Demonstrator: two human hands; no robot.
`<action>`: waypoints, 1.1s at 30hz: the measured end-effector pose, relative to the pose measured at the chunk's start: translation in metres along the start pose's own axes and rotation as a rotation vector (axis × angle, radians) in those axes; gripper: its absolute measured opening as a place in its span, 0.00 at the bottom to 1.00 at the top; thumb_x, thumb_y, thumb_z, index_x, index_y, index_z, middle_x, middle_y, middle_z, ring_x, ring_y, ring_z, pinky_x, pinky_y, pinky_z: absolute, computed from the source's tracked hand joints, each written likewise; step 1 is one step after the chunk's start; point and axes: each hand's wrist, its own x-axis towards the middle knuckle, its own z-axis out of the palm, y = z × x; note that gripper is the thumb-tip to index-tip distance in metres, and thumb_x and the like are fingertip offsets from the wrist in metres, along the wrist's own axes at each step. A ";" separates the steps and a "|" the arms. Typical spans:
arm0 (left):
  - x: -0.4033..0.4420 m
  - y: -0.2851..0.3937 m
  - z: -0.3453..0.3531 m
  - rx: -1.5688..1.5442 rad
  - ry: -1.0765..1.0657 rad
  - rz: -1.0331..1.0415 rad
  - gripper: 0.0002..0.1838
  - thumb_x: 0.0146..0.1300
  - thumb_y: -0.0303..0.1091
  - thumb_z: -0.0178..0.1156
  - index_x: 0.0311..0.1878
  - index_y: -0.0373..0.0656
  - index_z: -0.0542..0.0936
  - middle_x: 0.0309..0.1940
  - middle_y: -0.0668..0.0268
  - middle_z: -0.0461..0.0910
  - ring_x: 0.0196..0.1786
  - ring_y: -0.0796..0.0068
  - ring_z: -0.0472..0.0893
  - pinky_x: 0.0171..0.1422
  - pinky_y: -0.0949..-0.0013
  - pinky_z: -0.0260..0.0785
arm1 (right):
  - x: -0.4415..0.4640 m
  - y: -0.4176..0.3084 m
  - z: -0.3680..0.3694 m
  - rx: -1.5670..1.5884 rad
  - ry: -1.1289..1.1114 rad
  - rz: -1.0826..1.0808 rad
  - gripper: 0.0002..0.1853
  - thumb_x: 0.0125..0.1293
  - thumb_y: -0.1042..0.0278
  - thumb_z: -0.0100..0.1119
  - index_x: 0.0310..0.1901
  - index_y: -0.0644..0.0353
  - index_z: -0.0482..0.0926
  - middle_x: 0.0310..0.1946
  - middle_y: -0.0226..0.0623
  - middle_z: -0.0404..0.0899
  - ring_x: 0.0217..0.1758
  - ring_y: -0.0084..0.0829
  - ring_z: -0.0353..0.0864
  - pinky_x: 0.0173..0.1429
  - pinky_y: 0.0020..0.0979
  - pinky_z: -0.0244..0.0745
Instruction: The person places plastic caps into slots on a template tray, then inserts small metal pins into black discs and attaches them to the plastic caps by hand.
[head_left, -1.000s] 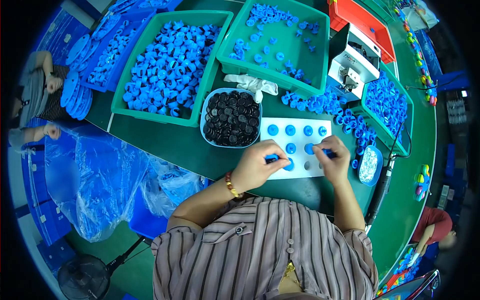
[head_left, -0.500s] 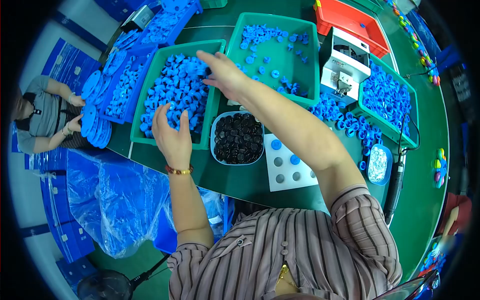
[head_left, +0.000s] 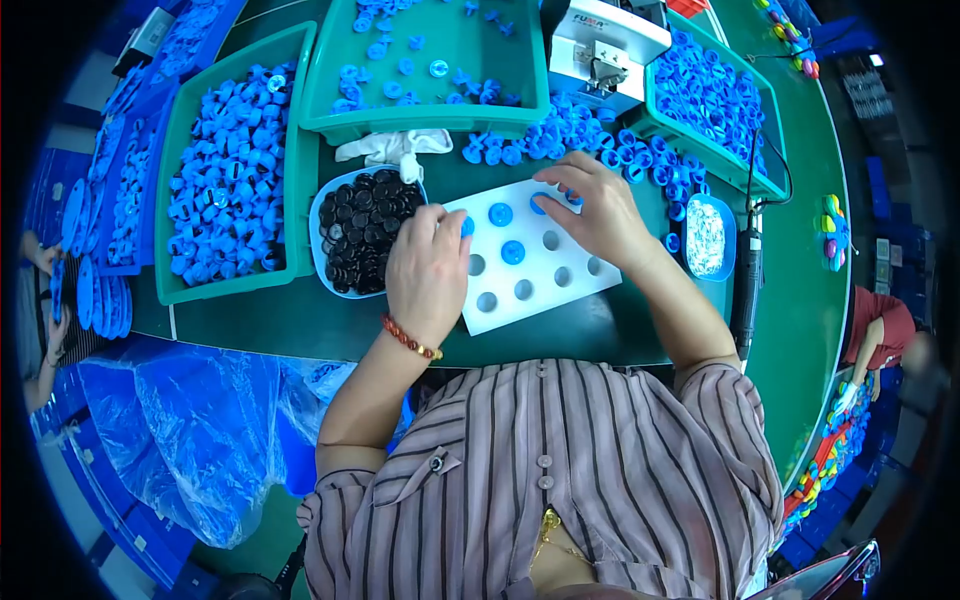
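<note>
A white board (head_left: 500, 314) with rows of round holes lies before me, with blue plastic parts (head_left: 513, 251) seated in some holes. My left hand (head_left: 428, 268) is at the board's left edge, its fingers closed on a blue part (head_left: 467, 227) at the upper left corner. Over the upper right of the board, my right hand (head_left: 604, 217) pinches a blue part (head_left: 573, 197) between thumb and fingers. Another blue part (head_left: 540, 203) sits by its thumb tip. The lower holes show as grey circles.
Left stand a tub of black discs (head_left: 366, 222) and a green bin of blue parts (head_left: 228, 185). Behind are a larger green bin (head_left: 425, 120), a white cloth (head_left: 395, 148) and a white machine (head_left: 607, 55). Rightward are loose blue parts, a small tub (head_left: 708, 240) and an electric screwdriver (head_left: 746, 290).
Both hands have moved from the left green bin to the white board, where they now touch blue parts. My view has shifted to the right.
</note>
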 end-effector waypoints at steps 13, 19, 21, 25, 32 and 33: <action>0.015 -0.016 0.004 -0.116 0.100 0.104 0.03 0.56 0.24 0.67 0.34 0.41 0.84 0.36 0.63 0.82 0.39 0.62 0.81 0.40 0.63 0.74 | -0.010 0.024 0.008 -0.084 0.194 -0.270 0.06 0.50 0.70 0.72 0.31 0.56 0.86 0.36 0.32 0.83 0.44 0.36 0.80 0.54 0.39 0.72; 0.021 -0.009 -0.012 -1.528 -0.181 -0.643 0.08 0.70 0.30 0.57 0.46 0.37 0.79 0.42 0.61 0.81 0.39 0.74 0.81 0.35 0.77 0.74 | -0.010 0.033 -0.029 1.280 0.150 0.567 0.08 0.72 0.70 0.54 0.39 0.64 0.81 0.35 0.35 0.84 0.39 0.24 0.83 0.33 0.24 0.77; 0.025 -0.017 -0.007 -1.748 -0.309 -0.750 0.10 0.67 0.31 0.61 0.47 0.37 0.80 0.38 0.63 0.80 0.35 0.75 0.79 0.34 0.75 0.71 | -0.016 0.049 -0.033 1.158 0.065 0.531 0.08 0.71 0.71 0.55 0.38 0.64 0.82 0.34 0.34 0.84 0.39 0.25 0.84 0.34 0.27 0.78; 0.027 0.008 0.014 -0.271 -0.148 -0.072 0.08 0.57 0.27 0.68 0.40 0.39 0.83 0.34 0.63 0.79 0.33 0.68 0.80 0.36 0.68 0.72 | -0.028 0.041 -0.006 0.294 0.141 0.202 0.05 0.63 0.72 0.64 0.36 0.63 0.85 0.30 0.35 0.82 0.31 0.35 0.82 0.34 0.35 0.77; 0.031 0.002 0.025 -0.290 -0.016 0.017 0.06 0.55 0.29 0.70 0.35 0.40 0.85 0.35 0.61 0.80 0.36 0.59 0.82 0.39 0.63 0.75 | -0.026 0.045 -0.015 0.423 0.151 0.313 0.05 0.61 0.70 0.67 0.36 0.61 0.84 0.29 0.34 0.81 0.30 0.34 0.81 0.30 0.30 0.73; 0.032 0.003 0.023 -0.291 -0.018 0.017 0.06 0.55 0.29 0.70 0.35 0.40 0.85 0.35 0.61 0.80 0.36 0.59 0.82 0.39 0.63 0.75 | -0.025 0.043 -0.020 0.811 0.048 0.612 0.04 0.63 0.70 0.66 0.35 0.60 0.83 0.30 0.33 0.81 0.31 0.29 0.80 0.28 0.25 0.71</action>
